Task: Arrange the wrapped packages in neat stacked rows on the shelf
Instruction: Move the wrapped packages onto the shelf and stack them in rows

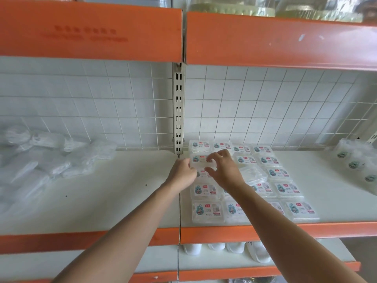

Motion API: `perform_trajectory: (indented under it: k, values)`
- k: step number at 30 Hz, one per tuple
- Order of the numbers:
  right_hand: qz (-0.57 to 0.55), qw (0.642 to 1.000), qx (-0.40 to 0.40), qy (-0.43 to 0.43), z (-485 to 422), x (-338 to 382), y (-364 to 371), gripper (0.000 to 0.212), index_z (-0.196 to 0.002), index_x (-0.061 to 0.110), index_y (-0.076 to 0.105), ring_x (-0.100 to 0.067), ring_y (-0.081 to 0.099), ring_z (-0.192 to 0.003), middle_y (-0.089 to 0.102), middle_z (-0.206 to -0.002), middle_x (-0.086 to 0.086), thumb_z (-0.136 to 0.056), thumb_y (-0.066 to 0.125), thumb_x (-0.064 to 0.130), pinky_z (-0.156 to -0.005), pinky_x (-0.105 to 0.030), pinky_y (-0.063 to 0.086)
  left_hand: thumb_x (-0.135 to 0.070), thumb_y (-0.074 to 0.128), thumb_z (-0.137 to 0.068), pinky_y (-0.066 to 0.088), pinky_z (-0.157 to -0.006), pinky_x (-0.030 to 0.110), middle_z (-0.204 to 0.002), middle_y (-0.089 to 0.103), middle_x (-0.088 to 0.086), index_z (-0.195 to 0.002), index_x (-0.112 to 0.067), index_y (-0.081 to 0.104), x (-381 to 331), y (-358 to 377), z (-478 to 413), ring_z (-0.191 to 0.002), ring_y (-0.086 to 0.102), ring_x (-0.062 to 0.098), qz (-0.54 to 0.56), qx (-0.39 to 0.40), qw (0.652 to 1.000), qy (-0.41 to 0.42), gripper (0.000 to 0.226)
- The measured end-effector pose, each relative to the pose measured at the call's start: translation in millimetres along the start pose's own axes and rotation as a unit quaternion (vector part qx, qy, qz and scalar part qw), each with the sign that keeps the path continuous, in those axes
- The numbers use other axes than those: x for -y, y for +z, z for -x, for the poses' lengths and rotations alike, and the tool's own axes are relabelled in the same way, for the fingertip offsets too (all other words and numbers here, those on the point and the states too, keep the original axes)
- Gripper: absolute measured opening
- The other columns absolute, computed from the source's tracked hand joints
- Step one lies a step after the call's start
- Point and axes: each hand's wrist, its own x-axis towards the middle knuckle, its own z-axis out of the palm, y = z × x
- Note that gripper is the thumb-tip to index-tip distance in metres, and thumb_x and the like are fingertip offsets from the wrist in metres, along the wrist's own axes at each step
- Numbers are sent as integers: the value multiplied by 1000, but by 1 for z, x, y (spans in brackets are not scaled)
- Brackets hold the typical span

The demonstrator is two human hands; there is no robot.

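Head view: left hand (pixel 182 172) and right hand (pixel 223 172) grip package (pixel 201 161) among shelf's (pixel 330 203) rows (pixel 284 189).

One left hand (pixel 182 171), one right hand (pixel 223 170), roughly eighteen wrapped packages (pixel 287 189) (arms hide some).

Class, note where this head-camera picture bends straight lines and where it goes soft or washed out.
Head view: the orange shelf edges bow from wide-angle distortion; the clear bags at far left are blurred and washed out; the labelled packages near centre are sharpest; lighting flat, shadows faint.
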Motion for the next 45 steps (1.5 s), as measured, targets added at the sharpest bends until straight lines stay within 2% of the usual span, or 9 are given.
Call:
perform_trajectory:
  k: [5,9,16,21,24,30,36,40,45]
  values:
    - [20,999,25,16,-5,-1,9,31,-123,17,57,-13,51,-84,44,-134,-4,-93,60,22,-75,-23,44,-5,42,-88,53,-68,26,-104,67,2,-108,-11,63,6,2,-4,-93,63,17,7,12,1000,3,30]
    - [27,998,46,25,-3,-2,12,36,-132,18,53,-23,59,-105,40,-144,-3,-96,51,20,-84,-33,52,-5,42,-89,57,-76,30,-109,65,-2,-118,-18,59,9,5,-6,-96,63,14,12,11,1000,13,36]
    - [40,997,70,22,-5,-1,11,43,-140,21,46,-23,57,-116,33,-152,0,-97,46,17,-87,-34,51,-3,42,-93,37,-81,19,-143,46,2,-148,-16,31,7,10,-8,-119,48,12,11,8,1000,17,58]
    - [59,995,85,2,-3,-6,7,50,-144,26,38,-24,51,-125,28,-155,2,-96,48,16,-95,-35,48,-11,46,-93,40,-89,24,-149,35,4,-150,-21,24,10,16,-10,-129,44,19,-11,-19,999,23,62]
    - [64,995,72,-4,2,-10,-1,49,-144,28,39,-25,47,-129,31,-154,1,-96,48,18,-103,-38,43,-11,46,-94,35,-107,29,-151,32,5,-150,-15,26,5,21,-7,-138,33,20,-76,-78,991,78,59]
    - [147,986,69,25,19,-34,-27,51,-144,29,37,-22,31,-140,33,-153,-2,-96,47,42,-116,-44,24,-14,45,-94,26,-117,39,-156,23,8,-151,-11,23,-11,39,-2,-146,16,23,-190,-77,965,160,61]
    - [222,961,95,137,40,-60,-48,72,-144,32,34,-30,31,-138,29,-153,-6,-85,44,71,-108,-51,34,-10,46,-95,23,-119,38,-157,19,8,-150,-12,25,-25,61,11,-147,12,21,-190,-44,960,199,59]
    - [185,967,98,149,47,-65,-54,73,-144,30,35,-31,40,-130,32,-150,-9,-83,56,65,-98,-45,43,-7,46,-95,23,-119,35,-156,21,7,-150,-12,25,-27,68,16,-146,15,20,-201,-34,951,231,60]
    - [22,991,12,134,48,-59,-57,56,-133,25,50,-24,53,-115,50,-134,-6,-85,61,52,-90,-35,46,-3,50,-93,21,-116,30,-156,22,4,-150,-13,25,-30,68,22,-145,17,18,-183,-26,952,244,63]
